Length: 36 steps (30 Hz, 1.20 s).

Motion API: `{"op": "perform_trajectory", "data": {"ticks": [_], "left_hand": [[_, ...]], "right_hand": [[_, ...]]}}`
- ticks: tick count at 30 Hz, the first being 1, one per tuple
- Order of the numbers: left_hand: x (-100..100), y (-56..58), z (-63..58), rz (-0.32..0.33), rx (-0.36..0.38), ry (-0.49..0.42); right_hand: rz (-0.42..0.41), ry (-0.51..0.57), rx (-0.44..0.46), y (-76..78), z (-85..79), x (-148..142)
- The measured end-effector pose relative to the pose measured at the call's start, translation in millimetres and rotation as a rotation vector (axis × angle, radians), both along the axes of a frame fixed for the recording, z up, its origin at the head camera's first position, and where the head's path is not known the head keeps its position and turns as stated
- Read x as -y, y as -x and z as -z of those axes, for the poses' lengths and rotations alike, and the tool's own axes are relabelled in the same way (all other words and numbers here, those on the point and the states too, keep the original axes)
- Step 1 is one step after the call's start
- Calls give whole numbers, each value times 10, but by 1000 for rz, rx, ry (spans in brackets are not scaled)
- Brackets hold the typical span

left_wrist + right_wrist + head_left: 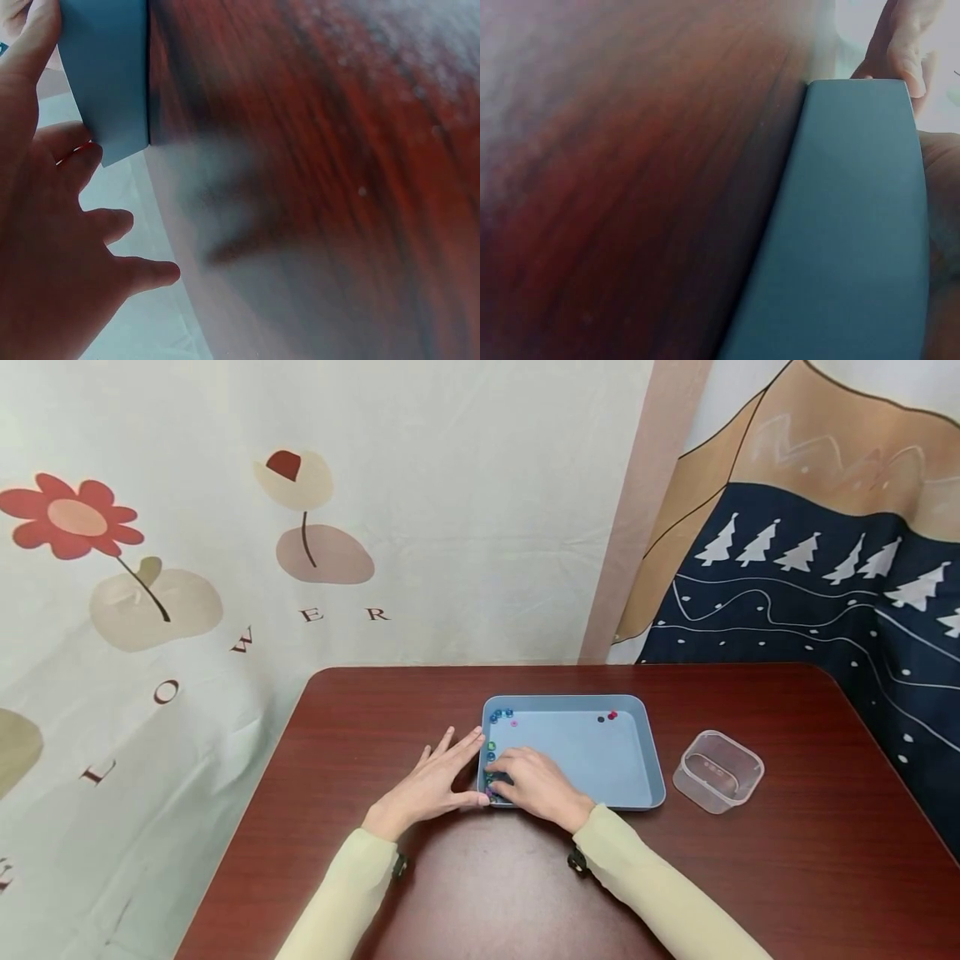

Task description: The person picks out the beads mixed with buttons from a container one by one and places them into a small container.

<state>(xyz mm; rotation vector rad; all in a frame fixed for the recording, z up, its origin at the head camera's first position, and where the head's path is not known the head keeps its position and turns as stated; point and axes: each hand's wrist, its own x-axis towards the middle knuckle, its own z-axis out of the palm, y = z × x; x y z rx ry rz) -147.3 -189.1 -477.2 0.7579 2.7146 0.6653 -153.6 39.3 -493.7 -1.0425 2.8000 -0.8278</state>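
Observation:
A shallow blue-grey tray (585, 760) lies on the table with small coloured beads along its left side. Blue beads (500, 715) cluster in its far left corner beside a pink bead (513, 723). Lower down are a green bead (491, 746) and several more, partly covered by fingers. With fingers spread, my left hand (431, 785) touches the tray's left rim; the left wrist view shows its straight fingers (154, 274) beside the tray wall. My right hand (538, 787) reaches inside, its bent fingers among the beads at the near left corner. Whether it pinches one is hidden.
Red beads (612, 716) and a dark bead (601, 719) lie near the tray's far right corner. A clear plastic container (718, 772) stands right of the tray on the brown wooden table (810, 860). Printed cloths (480, 527) hang behind the table.

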Motion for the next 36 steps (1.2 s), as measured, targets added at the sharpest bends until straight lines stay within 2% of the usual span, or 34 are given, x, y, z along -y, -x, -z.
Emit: {"op": "perform_trajectory", "data": {"ticks": [10,20,31,36], "left_hand": [[6,1,-6,5,4,-3],[-4,12,-8,6,9,-4],[-7,18,1,3,4,1],[-7,13,7,3,-2,-6]], "right_hand": [[48,-5,2,44,7,64],[73,-31,-57,80,21,113],[88,-21,-5,85,0,81],[96,19,-4,52,-21,24]]}}
